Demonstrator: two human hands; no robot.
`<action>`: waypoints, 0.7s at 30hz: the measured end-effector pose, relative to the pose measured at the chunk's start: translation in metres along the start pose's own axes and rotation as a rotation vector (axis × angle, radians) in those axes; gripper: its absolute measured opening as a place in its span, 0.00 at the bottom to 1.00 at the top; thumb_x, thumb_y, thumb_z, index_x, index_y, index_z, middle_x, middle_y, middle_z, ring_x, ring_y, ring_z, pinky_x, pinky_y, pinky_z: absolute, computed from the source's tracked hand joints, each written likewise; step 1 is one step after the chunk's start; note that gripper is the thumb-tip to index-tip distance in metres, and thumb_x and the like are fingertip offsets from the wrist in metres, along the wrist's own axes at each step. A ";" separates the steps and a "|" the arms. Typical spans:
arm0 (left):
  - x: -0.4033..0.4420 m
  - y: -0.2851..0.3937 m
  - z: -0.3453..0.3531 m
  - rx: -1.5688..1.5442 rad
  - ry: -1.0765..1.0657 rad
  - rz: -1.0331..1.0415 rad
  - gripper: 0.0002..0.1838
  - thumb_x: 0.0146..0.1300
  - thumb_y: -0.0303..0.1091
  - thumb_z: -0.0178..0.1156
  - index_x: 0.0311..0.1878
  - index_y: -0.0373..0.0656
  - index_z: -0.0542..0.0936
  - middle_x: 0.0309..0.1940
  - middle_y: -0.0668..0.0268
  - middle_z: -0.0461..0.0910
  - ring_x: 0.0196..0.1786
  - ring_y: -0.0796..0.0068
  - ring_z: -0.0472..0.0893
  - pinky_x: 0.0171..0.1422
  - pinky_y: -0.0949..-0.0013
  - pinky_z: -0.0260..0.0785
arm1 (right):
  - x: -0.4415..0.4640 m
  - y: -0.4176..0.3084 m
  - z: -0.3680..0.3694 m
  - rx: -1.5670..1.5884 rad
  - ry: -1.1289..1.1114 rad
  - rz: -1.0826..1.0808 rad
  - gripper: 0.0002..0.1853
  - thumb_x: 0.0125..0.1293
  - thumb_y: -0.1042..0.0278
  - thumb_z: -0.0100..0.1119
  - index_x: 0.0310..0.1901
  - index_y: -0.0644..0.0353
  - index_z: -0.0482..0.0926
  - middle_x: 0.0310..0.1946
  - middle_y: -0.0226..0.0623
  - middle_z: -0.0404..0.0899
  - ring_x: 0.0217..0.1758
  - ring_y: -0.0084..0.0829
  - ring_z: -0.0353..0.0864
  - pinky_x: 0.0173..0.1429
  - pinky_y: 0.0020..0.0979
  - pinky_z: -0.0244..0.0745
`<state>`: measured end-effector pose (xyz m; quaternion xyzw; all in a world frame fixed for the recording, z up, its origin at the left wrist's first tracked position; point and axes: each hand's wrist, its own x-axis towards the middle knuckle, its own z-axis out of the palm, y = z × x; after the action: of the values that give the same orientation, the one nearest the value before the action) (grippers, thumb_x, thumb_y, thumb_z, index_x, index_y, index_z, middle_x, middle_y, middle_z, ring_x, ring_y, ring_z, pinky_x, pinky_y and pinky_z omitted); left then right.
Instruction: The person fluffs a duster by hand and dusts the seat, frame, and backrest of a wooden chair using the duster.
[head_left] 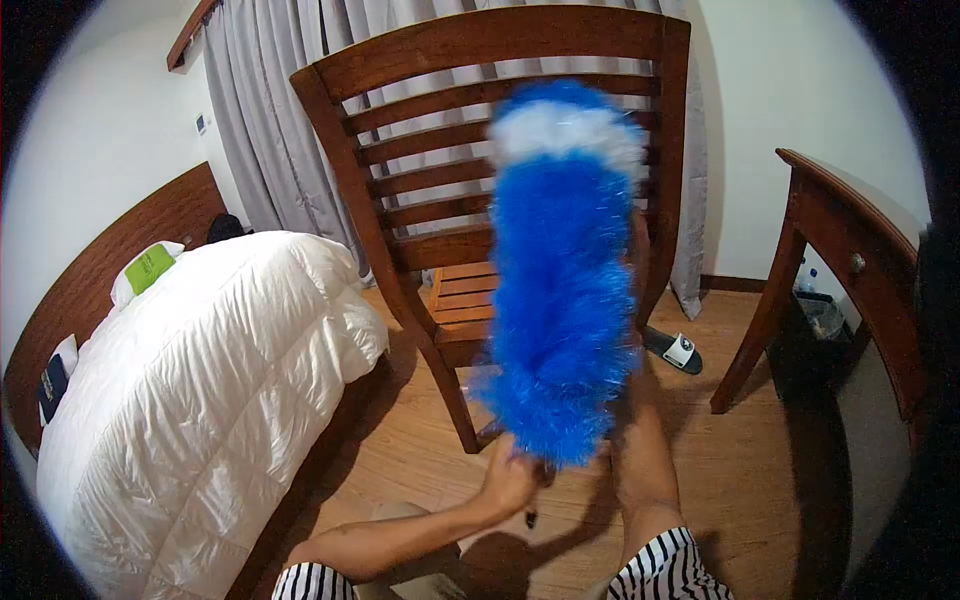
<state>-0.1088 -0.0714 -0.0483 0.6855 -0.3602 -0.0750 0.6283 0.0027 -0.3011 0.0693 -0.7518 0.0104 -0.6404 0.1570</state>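
Observation:
A fluffy blue duster [565,270] with a white band near its top stands upright in front of me. My left hand [512,480] is closed round its handle at the bottom, and the dark end of the handle pokes out below. My right forearm [645,455] reaches forward along the right side of the duster. The fluff covers my right hand, so its fingers cannot be made out. Just behind the duster is a brown wooden chair [480,38] with a slatted back, partly hidden by it.
At the left is a bed with a white duvet [210,400] and a green-topped pillow [150,268]. Grey curtains [265,110] hang behind the chair. A wooden desk [850,210] stands at the right, with a bin [820,318] under it. A black slipper [675,350] lies on the floor.

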 end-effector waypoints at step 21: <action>0.003 -0.010 -0.001 -0.585 -0.185 -0.475 0.10 0.74 0.36 0.52 0.36 0.44 0.75 0.23 0.66 0.69 0.25 0.68 0.68 0.31 0.63 0.62 | -0.002 0.012 0.007 0.026 0.127 -0.024 0.25 0.69 0.69 0.61 0.68 0.63 0.76 0.77 0.51 0.60 0.81 0.55 0.57 0.82 0.52 0.58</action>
<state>-0.1022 -0.0722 -0.0561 0.5320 -0.2098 -0.3795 0.7272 0.0114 -0.3109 0.0633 -0.7075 0.0027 -0.6888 0.1581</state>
